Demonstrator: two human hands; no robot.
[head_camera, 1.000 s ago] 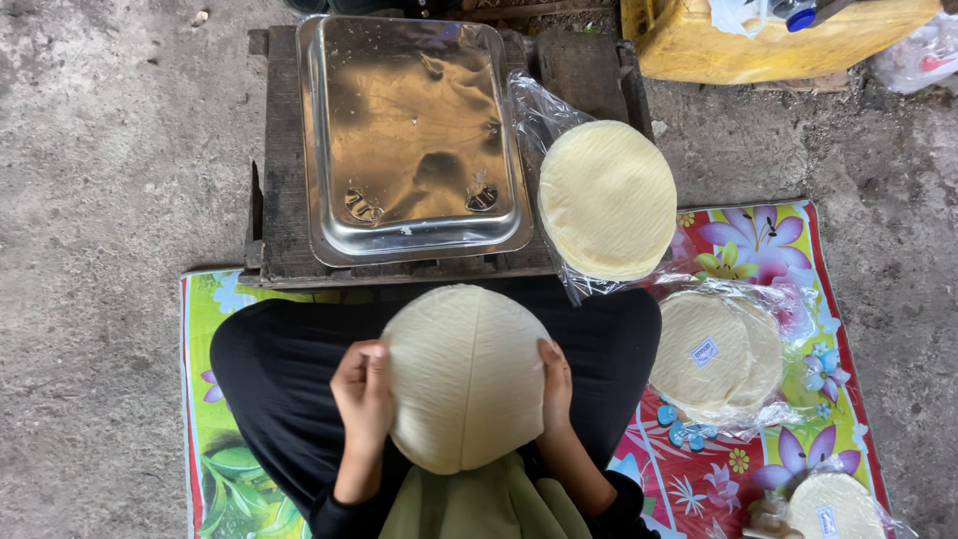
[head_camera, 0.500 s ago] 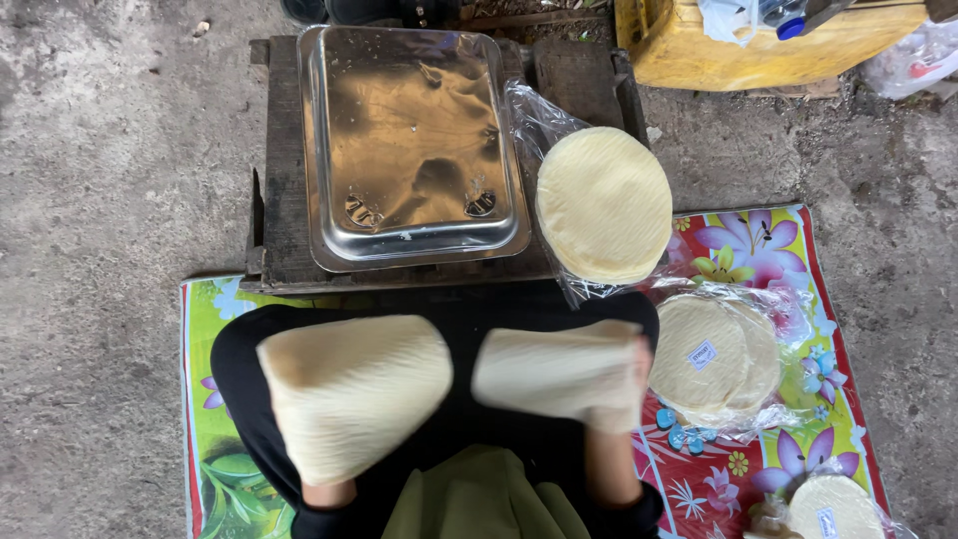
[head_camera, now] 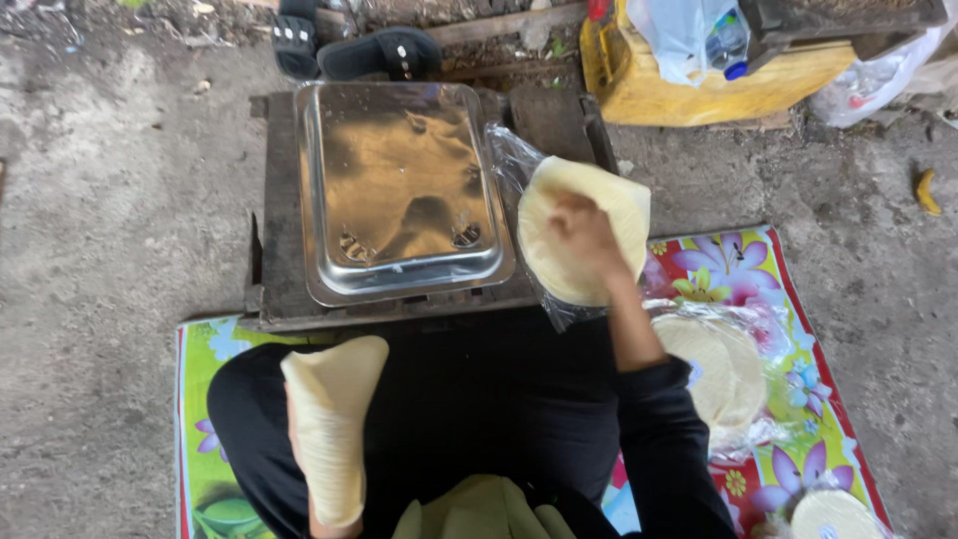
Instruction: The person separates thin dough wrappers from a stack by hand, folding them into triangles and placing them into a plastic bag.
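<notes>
Pale round wrappers everywhere. Left hand (head_camera: pixel 299 439) mostly hidden behind a curled stack of wrappers (head_camera: pixel 329 429), gripping it from the back over the left knee; stack bent into a half-roll, upper edge flared. Right hand (head_camera: pixel 584 240) stretched out, fingers pressed down on a flat pile of wrappers (head_camera: pixel 584 225) lying on clear plastic (head_camera: pixel 514 160) at the right end of the dark wooden stand (head_camera: pixel 279 250); can't tell whether grasping or only resting on top. Steel tray (head_camera: pixel 399 190) on the stand, just left of that pile, touching or nearly so. Bagged wrapper pack (head_camera: pixel 718 369) on the floral mat (head_camera: pixel 738 260), right of the forearm. Another pack (head_camera: pixel 833 514) at the bottom right corner. Black sandals (head_camera: pixel 384 50) beyond the stand. Yellow box (head_camera: pixel 699 85) top right on concrete floor (head_camera: pixel 100 200).
</notes>
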